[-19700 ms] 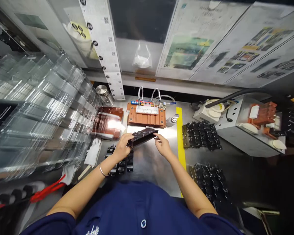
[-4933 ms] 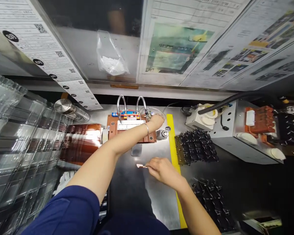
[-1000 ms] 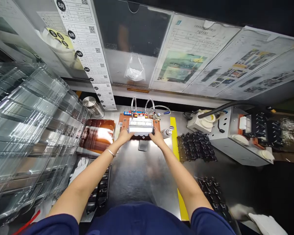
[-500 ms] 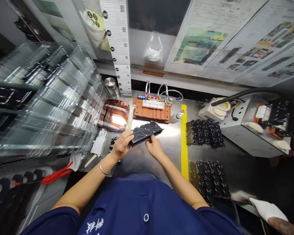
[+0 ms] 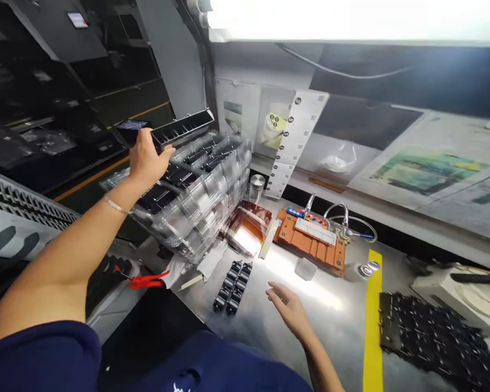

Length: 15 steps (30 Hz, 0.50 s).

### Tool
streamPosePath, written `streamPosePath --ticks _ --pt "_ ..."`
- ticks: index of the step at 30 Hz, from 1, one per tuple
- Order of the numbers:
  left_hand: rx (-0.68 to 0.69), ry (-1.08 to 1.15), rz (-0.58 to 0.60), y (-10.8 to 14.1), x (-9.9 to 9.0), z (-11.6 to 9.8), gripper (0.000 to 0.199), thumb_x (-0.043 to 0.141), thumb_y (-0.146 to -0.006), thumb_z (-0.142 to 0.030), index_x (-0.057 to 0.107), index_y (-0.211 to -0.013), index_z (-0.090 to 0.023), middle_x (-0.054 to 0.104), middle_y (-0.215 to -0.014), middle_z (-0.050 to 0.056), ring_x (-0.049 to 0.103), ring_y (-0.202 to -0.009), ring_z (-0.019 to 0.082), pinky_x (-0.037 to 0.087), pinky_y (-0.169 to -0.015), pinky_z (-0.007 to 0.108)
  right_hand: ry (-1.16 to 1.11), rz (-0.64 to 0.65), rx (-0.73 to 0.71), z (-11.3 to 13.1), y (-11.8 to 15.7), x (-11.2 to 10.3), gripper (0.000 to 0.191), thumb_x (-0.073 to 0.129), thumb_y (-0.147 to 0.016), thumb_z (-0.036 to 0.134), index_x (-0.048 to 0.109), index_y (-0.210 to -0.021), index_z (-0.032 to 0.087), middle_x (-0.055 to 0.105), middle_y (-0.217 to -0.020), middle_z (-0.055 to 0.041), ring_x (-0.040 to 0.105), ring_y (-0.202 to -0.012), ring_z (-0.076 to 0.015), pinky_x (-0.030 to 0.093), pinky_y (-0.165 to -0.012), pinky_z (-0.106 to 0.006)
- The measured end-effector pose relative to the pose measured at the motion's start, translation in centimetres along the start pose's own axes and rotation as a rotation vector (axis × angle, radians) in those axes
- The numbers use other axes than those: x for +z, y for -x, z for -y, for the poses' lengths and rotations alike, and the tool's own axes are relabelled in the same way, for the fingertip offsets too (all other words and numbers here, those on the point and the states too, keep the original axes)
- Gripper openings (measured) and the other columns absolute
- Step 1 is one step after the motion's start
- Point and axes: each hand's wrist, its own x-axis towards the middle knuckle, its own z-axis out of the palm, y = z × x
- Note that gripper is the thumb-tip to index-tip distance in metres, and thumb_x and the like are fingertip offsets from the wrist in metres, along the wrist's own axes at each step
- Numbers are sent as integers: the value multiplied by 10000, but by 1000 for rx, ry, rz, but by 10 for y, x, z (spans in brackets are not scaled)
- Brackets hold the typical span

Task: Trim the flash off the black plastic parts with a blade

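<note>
My left hand (image 5: 149, 158) grips one end of a long black part (image 5: 183, 128) and holds it tilted above the stack of clear plastic trays (image 5: 196, 218) at the left. Black pieces lie in the compartments of the top tray. Over the metal table (image 5: 269, 332), my right hand (image 5: 288, 305) is empty, its fingers loosely apart. Two black ribbed strips (image 5: 232, 287) lie side by side on the table, left of my right hand. An orange-brown fixture (image 5: 310, 239) with a white label and hoses stands beyond that hand.
Red-handled pliers (image 5: 149, 280), a white glove (image 5: 212, 259) and a glossy brown packet (image 5: 249, 227) lie near the trays. A glass jar (image 5: 256, 188) stands behind. Yellow tape (image 5: 373, 326) runs beside black parts (image 5: 433, 332) and a white machine (image 5: 461, 291) at the right.
The view has swung left. My left hand has carried the black part from near the fixture to above the tray stack. My right hand has let go of it.
</note>
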Motion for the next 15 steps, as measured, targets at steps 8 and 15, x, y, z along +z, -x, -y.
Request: streamPosePath --ticks 8,15 --pt "212 -337 508 -61 76 42 379 364 -873 -79 580 -1178 -136 463 -1399 191 390 -1312 337 329 -1031 575 101 126 -18 0 9 53 504 594 -729 604 740 -991 199 735 -848 -111 680 -779 -305 542 -730 -440" --pt "321 104 417 57 -9 37 446 395 -940 -432 510 -1321 -231 560 -1345 82 487 -1259 258 314 -1091 478 187 45 -18 -5 19 49 564 547 -734 681 742 -973 208 738 -874 -113 685 -766 -310 545 -747 -447"
